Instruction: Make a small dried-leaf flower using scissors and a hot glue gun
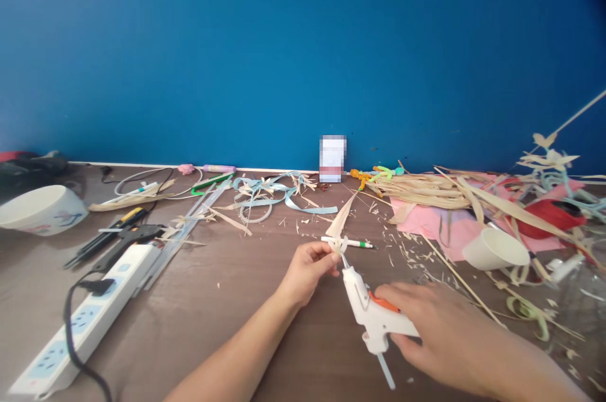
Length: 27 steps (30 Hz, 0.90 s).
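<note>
My right hand (pixel 438 326) is wrapped round a white glue gun (pixel 372 310) with an orange trigger, its nozzle pointing up and left. My left hand (pixel 307 269) pinches a small pale straw leaf piece (pixel 341 219) right at the nozzle tip, with the leaf sticking up and away from me. Just behind the leaf a white pen with a green tip (pixel 350 242) lies on the brown table (pixel 227 301).
A white power strip (pixel 89 317) with a black plug lies at the left, beside black tools and a white bowl (pixel 42 207). Blue ribbon scraps (pixel 279 197) lie mid-table. Straw strips, pink paper (pixel 440 225), a tipped white paper cup (pixel 495 249) and a red object crowd the right.
</note>
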### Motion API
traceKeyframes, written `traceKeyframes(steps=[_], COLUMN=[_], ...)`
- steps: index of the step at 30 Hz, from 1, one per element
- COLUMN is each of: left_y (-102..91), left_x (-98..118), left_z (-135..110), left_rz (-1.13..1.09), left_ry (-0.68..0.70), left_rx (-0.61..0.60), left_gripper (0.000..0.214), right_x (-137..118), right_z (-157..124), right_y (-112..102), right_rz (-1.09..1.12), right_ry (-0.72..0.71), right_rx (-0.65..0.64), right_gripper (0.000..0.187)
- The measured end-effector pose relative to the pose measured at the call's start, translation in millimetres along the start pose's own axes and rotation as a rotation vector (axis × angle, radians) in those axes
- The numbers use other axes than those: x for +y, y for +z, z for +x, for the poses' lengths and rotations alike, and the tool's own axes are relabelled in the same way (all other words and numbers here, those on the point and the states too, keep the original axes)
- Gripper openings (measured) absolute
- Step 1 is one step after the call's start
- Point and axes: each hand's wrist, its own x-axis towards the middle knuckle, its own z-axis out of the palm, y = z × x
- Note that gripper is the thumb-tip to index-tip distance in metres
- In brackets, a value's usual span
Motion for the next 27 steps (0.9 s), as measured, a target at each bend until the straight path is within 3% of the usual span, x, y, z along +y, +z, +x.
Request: traceKeyframes(steps=[6, 9, 12, 16, 17, 21, 27], left_y=[0.4, 0.1, 0.0, 0.7, 0.9, 1.5, 0.6], left_x=[2, 4, 6, 5, 5, 3, 0], left_z=[1, 1, 1, 1, 1, 0, -1], left_rz=[-0.015, 0.005, 0.011, 0.016, 0.020, 0.028, 0.030], left_ry=[-0.001, 0.012, 0.024, 0.039, 0.033, 0.012, -0.009], left_rx=[0.052, 0.094, 0.173, 0.203, 0.200, 0.177, 0.154], left_gripper=[0.019, 0.019, 0.018, 0.017, 0.017, 0.016, 0.017], right_x=[1, 7, 23, 63, 74, 104, 111], right_z=[-5, -15, -26, -37, -40, -45, -39], right_y=[-1, 2, 12, 35, 40, 57, 67], right_rz=[0.014, 0.053, 0.058, -0.028, -0.041, 0.003, -0.022], right_ry=[0.012, 0.057, 0.193, 0.504, 0.585, 0.724, 0.749], right_rx=[0.004, 0.092, 0.327, 0.807, 0.862, 0.817, 0.766], right_gripper=[0.039, 0.038, 0.033, 0.032, 0.034, 0.037, 0.041])
